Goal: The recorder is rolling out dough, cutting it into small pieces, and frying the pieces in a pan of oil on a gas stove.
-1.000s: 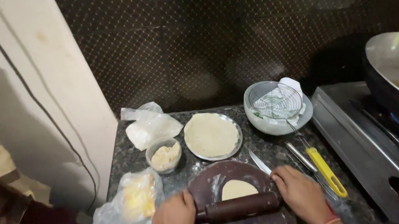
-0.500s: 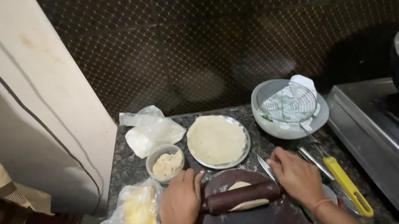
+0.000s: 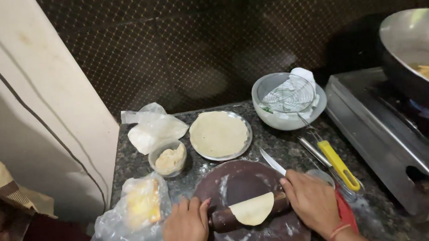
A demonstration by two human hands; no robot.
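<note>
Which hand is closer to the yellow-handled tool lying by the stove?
The right hand. It rests on the rolling pin just left of the yellow-handled tool, almost beside it. The left hand is on the pin's other end, across the round rolling board, much farther away.

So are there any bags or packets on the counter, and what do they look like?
Clear plastic bag: front left, beside the left hand, crumpled, with a pale yellow block inside.
Clear plastic bag: back left, behind the small cup of dough, crumpled, with something white inside.
No labels, signs or screens show.
</note>
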